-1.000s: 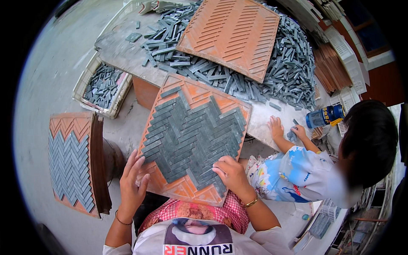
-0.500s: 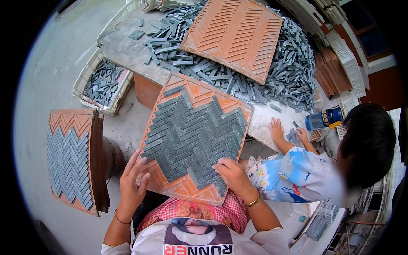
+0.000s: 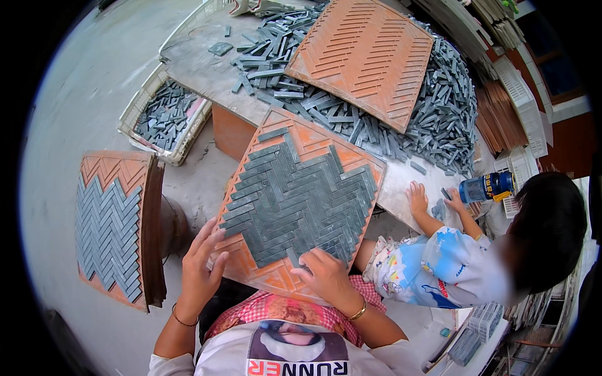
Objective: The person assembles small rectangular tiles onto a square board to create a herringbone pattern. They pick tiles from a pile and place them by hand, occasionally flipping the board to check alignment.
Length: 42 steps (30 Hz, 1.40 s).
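On my lap rests an orange herringbone mould tray (image 3: 251, 266), tilted, its middle filled with dark green-grey stone tile strips (image 3: 301, 194). Bare grooves show at its top and bottom corners. My left hand (image 3: 202, 260) is open at the tray's left edge, thumb and fingers apart. My right hand (image 3: 329, 279) is curled over the lower part of the pattern, thumb and fingers closed at the end of a paler tile strip (image 3: 293, 255). The hand covers the tray's lower right corner and part of that strip.
A worktable (image 3: 194, 66) bears a heap of loose strips (image 3: 448, 94) with an unfilled mould tray (image 3: 364, 59) on top. Left are a filled tray on a stack (image 3: 110, 232) and a white crate (image 3: 188, 141). A child (image 3: 451, 257) sits right, near a blue bottle (image 3: 486, 187).
My right hand has moved left and down across the tiles to the paler strip. My left hand stays at the tray's edge. The whole view has shifted slightly.
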### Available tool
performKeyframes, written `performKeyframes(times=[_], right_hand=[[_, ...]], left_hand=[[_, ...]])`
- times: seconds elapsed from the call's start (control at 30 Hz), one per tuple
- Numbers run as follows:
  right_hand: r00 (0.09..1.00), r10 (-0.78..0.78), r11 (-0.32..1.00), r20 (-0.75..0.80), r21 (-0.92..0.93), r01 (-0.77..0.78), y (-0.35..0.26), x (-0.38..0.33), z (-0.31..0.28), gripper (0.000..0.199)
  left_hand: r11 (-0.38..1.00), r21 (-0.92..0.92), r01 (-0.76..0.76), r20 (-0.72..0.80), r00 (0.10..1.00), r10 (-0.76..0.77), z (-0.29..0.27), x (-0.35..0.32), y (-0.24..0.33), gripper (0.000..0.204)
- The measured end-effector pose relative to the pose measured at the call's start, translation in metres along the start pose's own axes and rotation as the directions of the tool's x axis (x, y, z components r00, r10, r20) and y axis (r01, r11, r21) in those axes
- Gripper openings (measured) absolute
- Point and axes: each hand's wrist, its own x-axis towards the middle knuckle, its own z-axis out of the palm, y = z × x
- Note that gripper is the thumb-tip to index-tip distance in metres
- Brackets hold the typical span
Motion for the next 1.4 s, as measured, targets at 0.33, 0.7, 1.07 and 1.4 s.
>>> performKeyframes(times=[0.33, 0.7, 1.07, 1.4], right_hand=[[0.969, 0.244, 0.963, -0.027, -0.113, -0.245, -0.017, 0.001, 0.014, 0.026], [0.832, 0.253, 0.04, 0.494, 0.854, -0.519, 0.005, -0.008, -0.009, 0.018], [0.897, -0.111, -0.852, 0.428, 0.424, -0.307, 0.022, -0.014, -0.005, 0.015], [0.908, 0.263, -0.186, 0.326, 0.941, -0.284, 0.003, -0.011, -0.01, 0.016]], left_hand=[[0.999, -0.004, -0.034, -0.032, 0.999, 0.034, 0.0, -0.002, -0.004, 0.036], [0.999, -0.037, -0.038, -0.012, 0.999, 0.038, 0.0, -0.005, 0.003, 0.031], [0.995, -0.04, -0.088, -0.022, 0.996, 0.087, 0.002, -0.006, 0.005, 0.03], [0.997, -0.042, -0.067, -0.07, 0.996, 0.064, -0.004, -0.007, 0.0, 0.03]])
